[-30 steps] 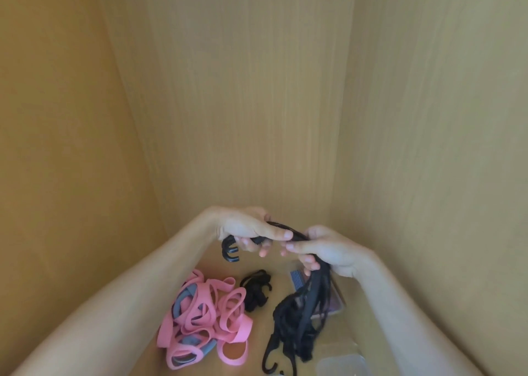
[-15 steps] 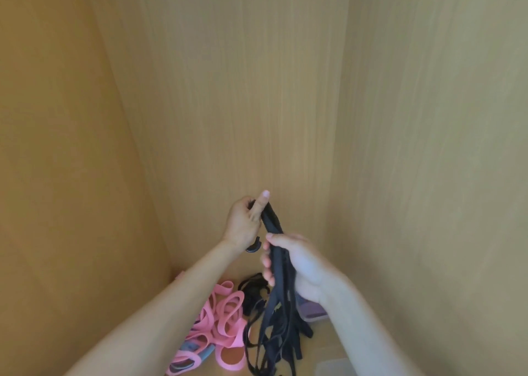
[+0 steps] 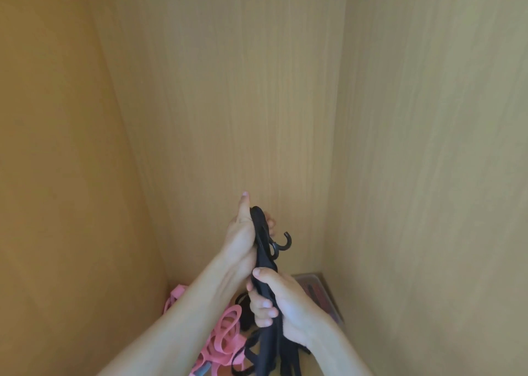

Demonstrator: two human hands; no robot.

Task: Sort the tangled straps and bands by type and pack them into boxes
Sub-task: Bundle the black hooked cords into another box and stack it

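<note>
A bundle of black straps [image 3: 264, 254] with black plastic hooks [image 3: 283, 244] hangs upright between both hands. My left hand [image 3: 243, 232] grips its top end, thumb pointing up. Lower down, my right hand [image 3: 275, 301] holds the bundle with fingers curled round it. The loose strap ends [image 3: 265, 355] dangle below my right hand. A heap of pink elastic bands [image 3: 225, 338], with a grey-blue one among them, lies on the floor at lower left. A small clump of black bands [image 3: 245, 315] lies beside it, partly hidden by my left forearm.
I am looking into a wooden cabinet: back panel [image 3: 228, 104], left wall [image 3: 57, 175], right wall [image 3: 428, 175]. A clear plastic box [image 3: 323, 292] with dark red contents stands on the floor by the right wall.
Both hands moved slightly lower and right with the strap bundle. The hooks, earlier tucked by my left hand, now stick out to the right. The camera tilted up.
</note>
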